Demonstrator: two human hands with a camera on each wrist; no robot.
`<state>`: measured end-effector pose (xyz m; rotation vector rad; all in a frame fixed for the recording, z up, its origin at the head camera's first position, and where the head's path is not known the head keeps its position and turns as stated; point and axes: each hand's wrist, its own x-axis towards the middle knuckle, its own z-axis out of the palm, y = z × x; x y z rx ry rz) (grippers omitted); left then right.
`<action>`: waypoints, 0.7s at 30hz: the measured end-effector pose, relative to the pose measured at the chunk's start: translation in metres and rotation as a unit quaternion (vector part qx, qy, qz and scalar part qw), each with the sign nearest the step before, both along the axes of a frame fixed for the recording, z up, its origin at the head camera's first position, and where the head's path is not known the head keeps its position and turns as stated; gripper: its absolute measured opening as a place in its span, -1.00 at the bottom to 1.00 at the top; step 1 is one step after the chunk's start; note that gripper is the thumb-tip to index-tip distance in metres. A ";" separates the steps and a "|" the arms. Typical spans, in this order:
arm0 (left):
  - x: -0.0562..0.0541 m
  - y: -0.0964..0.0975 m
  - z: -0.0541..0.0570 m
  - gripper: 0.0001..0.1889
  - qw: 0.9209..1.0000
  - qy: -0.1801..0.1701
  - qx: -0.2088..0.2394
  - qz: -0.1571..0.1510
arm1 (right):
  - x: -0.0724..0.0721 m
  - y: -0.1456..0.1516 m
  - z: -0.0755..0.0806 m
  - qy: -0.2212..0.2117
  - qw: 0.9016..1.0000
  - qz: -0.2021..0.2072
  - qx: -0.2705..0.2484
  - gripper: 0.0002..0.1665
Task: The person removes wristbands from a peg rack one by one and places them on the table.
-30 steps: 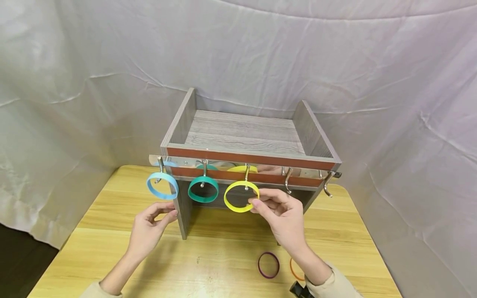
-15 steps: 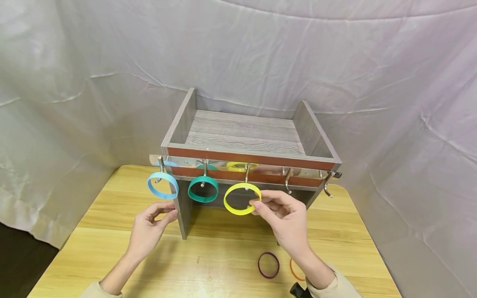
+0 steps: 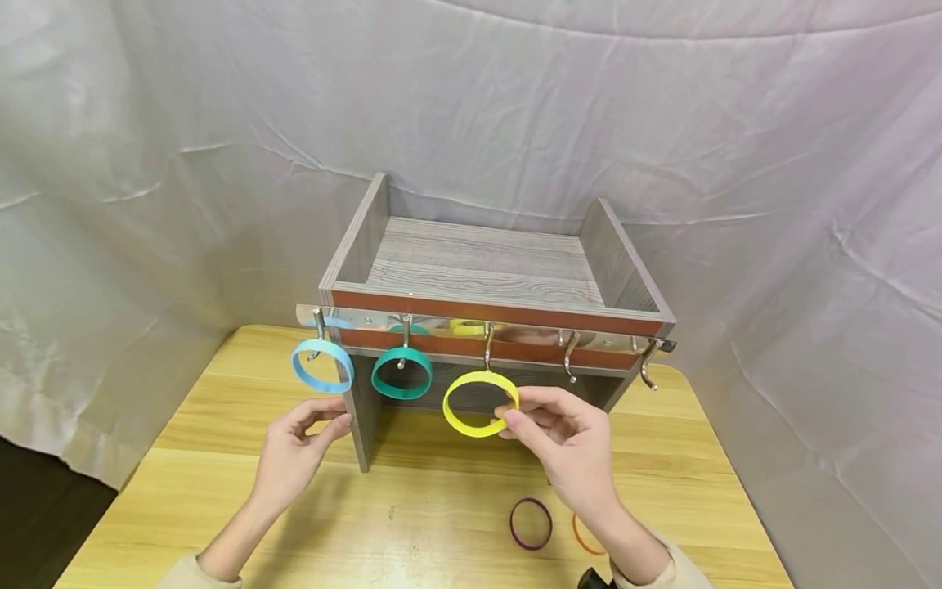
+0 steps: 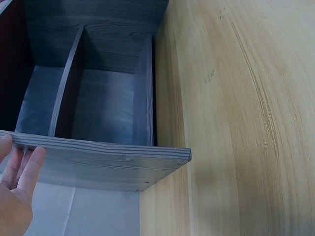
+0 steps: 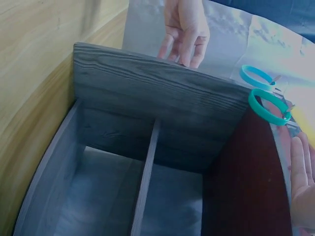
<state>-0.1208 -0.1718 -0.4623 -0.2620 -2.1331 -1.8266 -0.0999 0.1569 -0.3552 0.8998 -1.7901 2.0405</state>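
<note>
My right hand (image 3: 570, 438) pinches a yellow silicone wristband (image 3: 459, 427) by its right side. Its upper rim covers the tip of the middle hook (image 3: 489, 348); whether the two touch I cannot tell. A light blue wristband (image 3: 300, 375) hangs from the leftmost hook, and a green wristband (image 3: 383, 388) from the one beside it. My left hand (image 3: 294, 450) grips the front edge of the grey shelf's left side panel (image 3: 356, 421) between thumb and fingers. In the left wrist view, fingers (image 4: 30, 172) lie against the panel's outer face.
Two bare hooks (image 3: 570, 358) are at the right of the metal rail. On the wooden table (image 3: 427, 532) lie a purple wristband (image 3: 512, 532) and a partly hidden orange wristband (image 3: 578, 536). A black object (image 3: 591, 579) sits by the right sleeve. Grey cloth (image 3: 478, 106) hangs behind.
The yellow wristband, held in my right hand, has moved down and slightly right; the middle hook's tip no longer shows inside it. My left hand has stayed on the panel.
</note>
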 end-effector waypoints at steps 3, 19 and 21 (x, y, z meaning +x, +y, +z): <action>0.000 0.000 0.000 -0.84 1.000 -0.002 -0.001 0.001 | 0.003 0.000 0.001 0.009 1.000 0.006 -0.001 -0.63; 0.000 0.000 -0.001 -0.84 1.000 -0.001 -0.007 0.004 | 0.011 0.003 -0.020 -0.061 0.998 0.025 0.013 -0.58; 0.000 0.000 -0.001 -0.84 1.000 -0.001 -0.008 0.005 | 0.010 0.003 -0.024 -0.064 0.997 0.029 0.009 -0.55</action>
